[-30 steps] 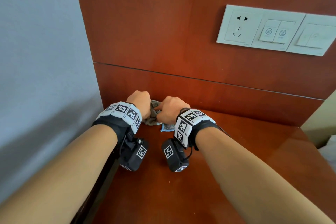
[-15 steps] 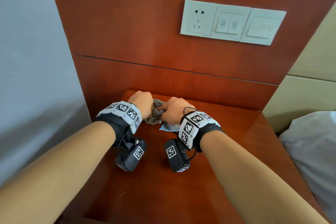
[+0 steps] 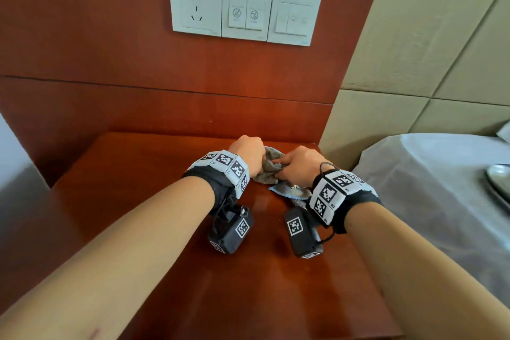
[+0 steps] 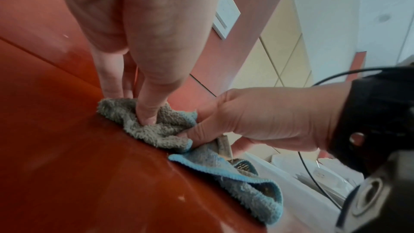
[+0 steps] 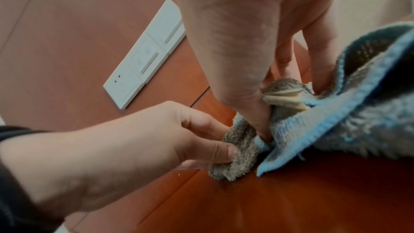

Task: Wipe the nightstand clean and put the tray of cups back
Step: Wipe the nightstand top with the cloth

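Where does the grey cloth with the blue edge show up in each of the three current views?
Head: the cloth sits centre, bunched between the left hand and right hand on the nightstand.
Left wrist: cloth centre, trailing to lower right.
Right wrist: cloth right of centre, reaching the right edge.
Shared landmark: the white switch panel.

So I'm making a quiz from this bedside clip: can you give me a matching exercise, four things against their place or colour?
Things:
1. cloth
2. socket and switch panel
3. nightstand
4. bed sheet

Descriptions:
A. white, right of the nightstand
B. grey with a blue edge, gripped by the left hand and right hand
C. glossy reddish-brown wood
D. white, on the wood wall above

Pairs: 1-B, 2-D, 3-C, 4-A
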The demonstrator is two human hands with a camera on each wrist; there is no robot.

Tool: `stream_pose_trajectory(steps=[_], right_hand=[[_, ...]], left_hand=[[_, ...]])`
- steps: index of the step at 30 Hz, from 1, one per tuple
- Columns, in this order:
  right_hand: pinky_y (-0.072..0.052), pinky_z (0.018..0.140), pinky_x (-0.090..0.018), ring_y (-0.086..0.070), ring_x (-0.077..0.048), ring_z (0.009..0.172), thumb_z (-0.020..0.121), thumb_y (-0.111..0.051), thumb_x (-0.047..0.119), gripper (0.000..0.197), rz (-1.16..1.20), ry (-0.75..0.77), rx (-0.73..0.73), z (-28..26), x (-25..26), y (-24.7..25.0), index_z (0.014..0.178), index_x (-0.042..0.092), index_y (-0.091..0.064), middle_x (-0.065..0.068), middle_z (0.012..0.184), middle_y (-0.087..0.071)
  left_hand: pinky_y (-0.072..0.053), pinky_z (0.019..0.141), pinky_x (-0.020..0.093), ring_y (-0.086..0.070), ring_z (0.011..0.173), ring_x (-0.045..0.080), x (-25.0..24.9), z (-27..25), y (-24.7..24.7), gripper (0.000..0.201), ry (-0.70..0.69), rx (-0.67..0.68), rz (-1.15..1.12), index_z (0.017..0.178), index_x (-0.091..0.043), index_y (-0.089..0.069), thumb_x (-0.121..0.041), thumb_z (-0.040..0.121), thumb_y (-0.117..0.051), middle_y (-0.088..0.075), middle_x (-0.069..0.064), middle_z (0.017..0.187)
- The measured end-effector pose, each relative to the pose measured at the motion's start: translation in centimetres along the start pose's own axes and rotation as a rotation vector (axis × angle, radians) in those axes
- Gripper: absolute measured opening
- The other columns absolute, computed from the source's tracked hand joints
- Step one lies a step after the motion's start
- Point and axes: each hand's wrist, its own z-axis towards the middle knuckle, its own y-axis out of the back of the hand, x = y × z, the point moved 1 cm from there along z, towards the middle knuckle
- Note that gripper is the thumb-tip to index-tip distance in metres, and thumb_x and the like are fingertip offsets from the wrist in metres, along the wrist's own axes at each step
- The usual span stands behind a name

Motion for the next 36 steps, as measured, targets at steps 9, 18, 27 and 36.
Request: stream_pose_trajectory(steps=[9, 18, 27, 36], right_hand=[[-0.053, 0.083, -0.03, -0.064, -0.024, 0.101, 0.086, -0.062, 0.035, 0.033, -0.071, -0.047, -0.034, -2.3, -5.0, 1.5, 0.117, 0.042, -0.069, 0.0, 0.102, -0.068], [-0.054, 0.084, -0.031, -0.064, -0.022, 0.098, 0.085, -0.064, 0.034, 0.032, -0.055, -0.091, -0.047, -3.6, -6.6, 1.3, 0.116, 0.039, -0.069, -0.001, 0.102, -0.07], [-0.055, 0.084, -0.032, -0.064, -0.021, 0.097, 0.083, -0.063, 0.035, 0.036, -0.076, -0.094, -0.098, -5.6, -7.5, 0.5, 0.117, 0.043, -0.067, 0.002, 0.101, -0.067], [-0.056, 0.075, -0.029, -0.065, -0.016, 0.083, 0.075, -0.063, 0.031, 0.036, -0.066, -0.105, -0.128, -7.7, -7.5, 0.1, 0.107, 0.044, -0.073, 0.008, 0.083, -0.069]], left_hand=[[-0.054, 0.082, 0.032, -0.065, 0.104, 0.029, -5.5, 1.0, -1.5, 0.025, -0.096, 0.017, -0.036, 0.11, -0.017, -0.073, -0.012, 0.086, -0.069, -0.069, 0.011, 0.115], [-0.05, 0.098, 0.036, -0.061, 0.116, 0.025, -6.8, 0.3, -2.2, 0.035, -0.119, 0.024, -0.046, 0.122, -0.021, -0.068, -0.02, 0.087, -0.069, -0.065, 0.005, 0.128], [-0.053, 0.088, 0.033, -0.064, 0.108, 0.028, -8.1, -1.8, -2.7, 0.032, -0.125, 0.017, -0.065, 0.116, -0.021, -0.071, -0.018, 0.085, -0.072, -0.067, 0.008, 0.121], [-0.047, 0.074, 0.028, -0.064, 0.104, 0.028, -8.4, -4.3, -3.1, 0.028, -0.147, 0.014, -0.065, 0.112, -0.021, -0.073, -0.021, 0.084, -0.072, -0.067, 0.008, 0.118]])
